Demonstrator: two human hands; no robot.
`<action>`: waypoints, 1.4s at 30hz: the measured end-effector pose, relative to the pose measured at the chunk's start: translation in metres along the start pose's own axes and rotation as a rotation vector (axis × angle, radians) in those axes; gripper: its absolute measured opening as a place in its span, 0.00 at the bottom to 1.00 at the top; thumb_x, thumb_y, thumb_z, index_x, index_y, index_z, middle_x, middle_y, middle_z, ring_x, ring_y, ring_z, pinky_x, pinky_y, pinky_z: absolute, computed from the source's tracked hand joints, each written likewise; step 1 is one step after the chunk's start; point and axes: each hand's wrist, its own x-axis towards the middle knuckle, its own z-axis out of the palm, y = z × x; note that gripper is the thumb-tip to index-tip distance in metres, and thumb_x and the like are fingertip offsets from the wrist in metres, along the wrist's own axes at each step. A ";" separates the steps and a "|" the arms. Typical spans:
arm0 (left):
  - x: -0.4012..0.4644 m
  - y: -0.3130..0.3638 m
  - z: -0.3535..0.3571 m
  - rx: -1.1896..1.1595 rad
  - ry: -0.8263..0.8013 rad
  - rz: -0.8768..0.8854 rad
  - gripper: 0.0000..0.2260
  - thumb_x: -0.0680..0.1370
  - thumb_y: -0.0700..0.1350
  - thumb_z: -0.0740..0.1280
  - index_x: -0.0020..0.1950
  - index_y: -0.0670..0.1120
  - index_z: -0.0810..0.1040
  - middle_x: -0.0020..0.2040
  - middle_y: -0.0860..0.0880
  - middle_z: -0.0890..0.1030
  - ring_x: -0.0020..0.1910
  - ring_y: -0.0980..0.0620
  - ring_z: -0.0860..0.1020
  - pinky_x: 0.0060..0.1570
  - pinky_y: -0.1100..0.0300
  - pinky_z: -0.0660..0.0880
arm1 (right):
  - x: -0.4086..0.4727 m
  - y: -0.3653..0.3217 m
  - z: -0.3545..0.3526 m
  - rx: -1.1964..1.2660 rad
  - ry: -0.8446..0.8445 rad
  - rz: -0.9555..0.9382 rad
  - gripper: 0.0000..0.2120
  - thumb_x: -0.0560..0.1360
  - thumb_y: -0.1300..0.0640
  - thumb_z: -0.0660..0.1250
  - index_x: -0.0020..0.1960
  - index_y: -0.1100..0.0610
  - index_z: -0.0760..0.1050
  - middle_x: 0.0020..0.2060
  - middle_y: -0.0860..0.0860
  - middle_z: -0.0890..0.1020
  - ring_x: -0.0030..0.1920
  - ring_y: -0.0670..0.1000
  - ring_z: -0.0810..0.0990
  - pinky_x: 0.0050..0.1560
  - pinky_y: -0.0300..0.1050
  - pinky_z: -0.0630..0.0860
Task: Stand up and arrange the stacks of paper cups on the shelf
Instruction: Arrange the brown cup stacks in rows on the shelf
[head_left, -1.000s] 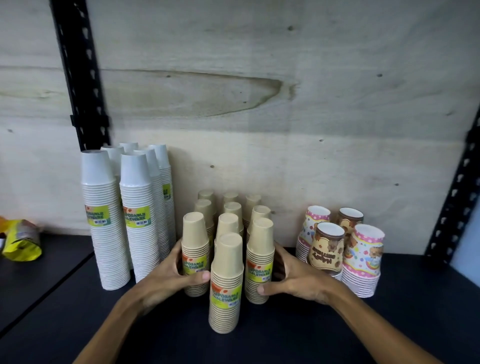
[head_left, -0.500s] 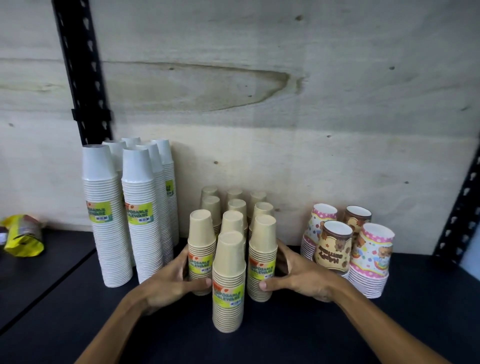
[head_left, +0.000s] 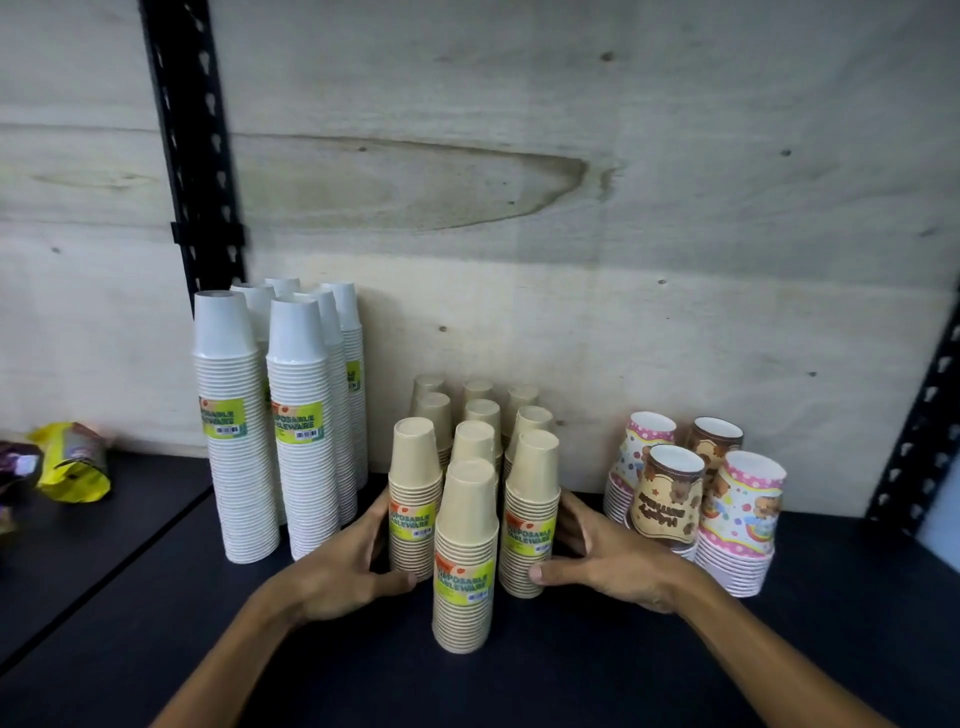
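Observation:
Several tan paper cup stacks stand upside down in a tight cluster mid-shelf, with one front stack (head_left: 464, 564) nearest me. My left hand (head_left: 340, 569) wraps the left front tan stack (head_left: 413, 493), its thumb across the front. My right hand (head_left: 610, 564) holds the right front tan stack (head_left: 530, 499) the same way, thumb tip on its lower front. Tall white cup stacks (head_left: 298, 452) stand upright to the left. Short printed cup stacks (head_left: 740, 512) stand upright to the right.
The dark shelf board (head_left: 519, 691) runs under everything, backed by a plywood panel (head_left: 571, 270). Black slotted uprights stand at the left (head_left: 192, 156) and right (head_left: 927, 415). A yellow foil bag (head_left: 72, 465) lies at the far left.
Both hands stay cupped on either side of the tan cluster. The view has shifted slightly; the stacks look a touch closer together.

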 end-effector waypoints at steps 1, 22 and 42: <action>-0.001 0.000 0.001 0.015 -0.008 0.012 0.48 0.73 0.41 0.74 0.79 0.59 0.42 0.76 0.64 0.61 0.75 0.64 0.60 0.75 0.56 0.60 | -0.001 0.001 0.002 -0.011 0.013 0.002 0.51 0.70 0.60 0.78 0.80 0.44 0.48 0.76 0.41 0.65 0.73 0.38 0.65 0.72 0.40 0.67; -0.001 -0.003 0.003 -0.014 0.035 -0.055 0.45 0.72 0.38 0.71 0.78 0.61 0.47 0.74 0.62 0.65 0.74 0.63 0.63 0.74 0.57 0.62 | -0.001 0.001 0.008 -0.009 0.049 0.047 0.53 0.70 0.60 0.77 0.81 0.42 0.45 0.78 0.42 0.61 0.76 0.43 0.62 0.76 0.48 0.62; -0.027 0.071 -0.017 0.116 0.334 -0.091 0.34 0.79 0.35 0.65 0.80 0.50 0.53 0.76 0.54 0.62 0.75 0.54 0.61 0.69 0.61 0.63 | -0.008 -0.038 -0.014 -0.088 0.373 0.057 0.38 0.75 0.71 0.64 0.80 0.49 0.56 0.76 0.53 0.65 0.73 0.52 0.68 0.65 0.47 0.73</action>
